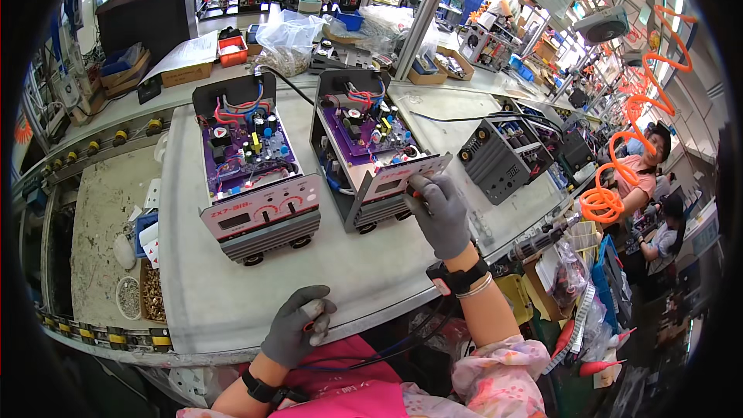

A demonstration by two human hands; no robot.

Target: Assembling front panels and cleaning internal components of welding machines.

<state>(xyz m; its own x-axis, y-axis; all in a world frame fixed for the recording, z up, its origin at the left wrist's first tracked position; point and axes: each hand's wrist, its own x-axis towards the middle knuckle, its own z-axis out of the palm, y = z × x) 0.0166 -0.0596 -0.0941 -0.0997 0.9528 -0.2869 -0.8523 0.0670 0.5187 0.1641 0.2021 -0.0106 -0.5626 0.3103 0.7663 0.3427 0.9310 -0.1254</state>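
Two welding machines with open tops stand side by side on the bench, purple circuit boards and wires exposed. My right hand [439, 213], in a grey glove, is closed at the right part of the light grey front panel of the second welding machine [387, 186]. Its fingertips cover that spot, and what they pinch is mostly hidden. To the left is the first welding machine [259, 217], whose panel shows a dark display window and a black knob. Nearest the bench's front edge, my left hand [300, 325], gloved too, has curled fingers around something small and reddish.
A dark grey machine [495, 162] lies tilted at the right, with a black cable behind it. An orange coiled hose [604, 203] hangs at the right, near a power screwdriver [538, 241]. Small parts boxes [152, 290] sit left. People work further back.
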